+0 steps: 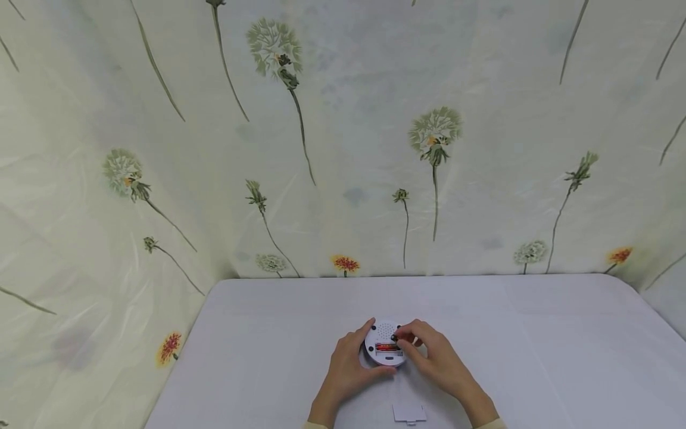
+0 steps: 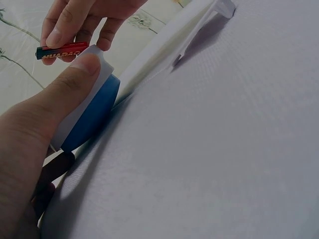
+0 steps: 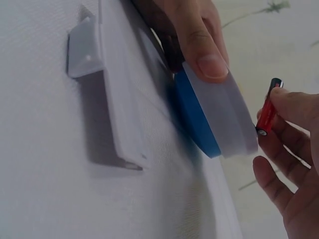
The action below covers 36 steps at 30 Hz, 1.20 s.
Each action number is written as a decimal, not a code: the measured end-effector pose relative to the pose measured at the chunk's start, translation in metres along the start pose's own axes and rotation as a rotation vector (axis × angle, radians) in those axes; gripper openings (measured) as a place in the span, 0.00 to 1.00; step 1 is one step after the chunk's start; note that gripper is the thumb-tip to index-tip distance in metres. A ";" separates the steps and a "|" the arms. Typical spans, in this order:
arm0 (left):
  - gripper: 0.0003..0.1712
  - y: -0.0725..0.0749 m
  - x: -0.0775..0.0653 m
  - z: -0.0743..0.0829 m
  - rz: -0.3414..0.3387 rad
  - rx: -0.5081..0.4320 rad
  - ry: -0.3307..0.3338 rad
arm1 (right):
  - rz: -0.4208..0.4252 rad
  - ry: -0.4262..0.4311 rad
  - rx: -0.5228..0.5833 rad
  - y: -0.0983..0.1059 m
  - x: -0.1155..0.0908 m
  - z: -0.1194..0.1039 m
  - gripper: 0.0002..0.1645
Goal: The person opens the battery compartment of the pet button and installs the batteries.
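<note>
While the left hand [image 1: 348, 362] grips a round white-and-blue plastic device [image 1: 385, 331] at the white tabletop [image 1: 257, 357], the right hand [image 1: 438, 358] pinches a red-and-black cylindrical battery [image 2: 61, 51], partly hiding the open compartment [image 1: 391, 354] holding another red battery [image 1: 387, 347]; a white plastic cover [image 1: 409, 413] lies nearby; dandelion-printed sheeting [image 1: 354, 143] hangs behind; the pinched battery's lettering is unreadable.

round white-blue device [image 1: 382, 337]: underside up | red cell [image 1: 386, 347]: inside | red-black battery [image 3: 268, 112]: pinched near it | white cover [image 1: 409, 413]: lying apart

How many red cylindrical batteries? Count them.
2 visible: one battery in the right hand, one battery in the round white-and-blue plastic device. Others may be hidden.
</note>
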State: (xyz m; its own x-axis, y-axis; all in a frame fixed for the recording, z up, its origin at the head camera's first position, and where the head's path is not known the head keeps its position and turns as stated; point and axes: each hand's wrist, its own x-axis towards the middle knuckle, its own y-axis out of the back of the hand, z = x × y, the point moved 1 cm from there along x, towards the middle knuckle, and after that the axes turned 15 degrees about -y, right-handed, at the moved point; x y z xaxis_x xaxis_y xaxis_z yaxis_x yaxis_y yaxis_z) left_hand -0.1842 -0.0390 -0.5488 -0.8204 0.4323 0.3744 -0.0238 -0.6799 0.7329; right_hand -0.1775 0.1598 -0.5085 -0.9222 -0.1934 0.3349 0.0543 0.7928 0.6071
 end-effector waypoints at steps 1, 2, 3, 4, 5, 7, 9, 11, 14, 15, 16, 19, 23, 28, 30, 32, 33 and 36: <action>0.58 0.000 0.000 0.000 0.001 -0.004 0.001 | -0.002 0.001 0.001 -0.001 0.000 0.000 0.12; 0.58 0.000 0.000 0.000 0.003 -0.005 0.003 | -0.005 0.002 0.003 -0.001 0.000 -0.001 0.12; 0.58 0.000 0.000 0.001 0.004 -0.009 0.004 | -0.008 0.001 0.007 -0.001 0.000 -0.001 0.12; 0.58 0.000 0.000 0.001 0.006 -0.013 0.004 | -0.010 0.003 0.010 -0.002 0.000 -0.001 0.12; 0.58 0.000 0.000 0.001 0.008 -0.016 0.004 | -0.012 0.006 0.013 -0.002 0.000 -0.001 0.12; 0.57 0.000 0.000 0.001 0.011 -0.019 0.003 | -0.015 0.010 0.020 -0.003 0.000 -0.002 0.12; 0.57 0.000 0.000 0.001 0.015 -0.020 0.000 | -0.015 0.014 0.025 -0.004 -0.001 -0.002 0.12; 0.57 0.001 0.000 0.001 0.017 -0.018 -0.002 | -0.012 0.017 0.026 -0.004 -0.001 -0.003 0.12; 0.57 0.000 -0.001 0.001 0.013 -0.020 0.002 | -0.008 0.018 0.026 -0.005 -0.001 -0.003 0.12; 0.57 0.000 0.000 0.001 0.012 -0.020 0.003 | -0.007 0.018 0.025 -0.005 -0.002 -0.003 0.12; 0.57 0.000 0.000 0.001 0.012 -0.019 0.003 | -0.005 0.020 0.025 -0.005 -0.002 -0.004 0.12; 0.57 0.000 0.000 0.001 0.012 -0.019 0.006 | 0.001 0.032 0.027 -0.005 -0.001 -0.005 0.13; 0.57 0.000 0.000 0.001 0.015 -0.022 0.007 | -0.009 0.029 0.037 -0.006 -0.001 -0.006 0.14; 0.57 -0.001 0.001 0.000 0.002 -0.031 0.023 | -0.029 0.016 0.037 -0.008 -0.002 -0.005 0.12; 0.57 -0.001 0.001 0.000 -0.003 -0.036 0.032 | -0.031 0.012 0.033 -0.009 -0.002 -0.006 0.12; 0.57 -0.001 0.001 0.000 -0.005 -0.039 0.036 | -0.026 0.020 0.028 -0.010 -0.002 -0.006 0.12; 0.57 -0.001 0.001 0.000 -0.005 -0.038 0.037 | -0.024 0.024 0.025 -0.010 -0.003 -0.006 0.12; 0.57 -0.001 0.001 0.000 -0.005 -0.040 0.037 | -0.020 0.037 0.019 -0.011 -0.003 -0.008 0.12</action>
State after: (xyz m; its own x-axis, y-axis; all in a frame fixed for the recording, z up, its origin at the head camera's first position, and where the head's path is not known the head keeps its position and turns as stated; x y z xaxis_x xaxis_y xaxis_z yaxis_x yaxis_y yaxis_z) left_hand -0.1849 -0.0382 -0.5489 -0.8408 0.4140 0.3487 -0.0503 -0.7012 0.7112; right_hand -0.1727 0.1475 -0.5103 -0.9082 -0.2302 0.3496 0.0286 0.7991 0.6005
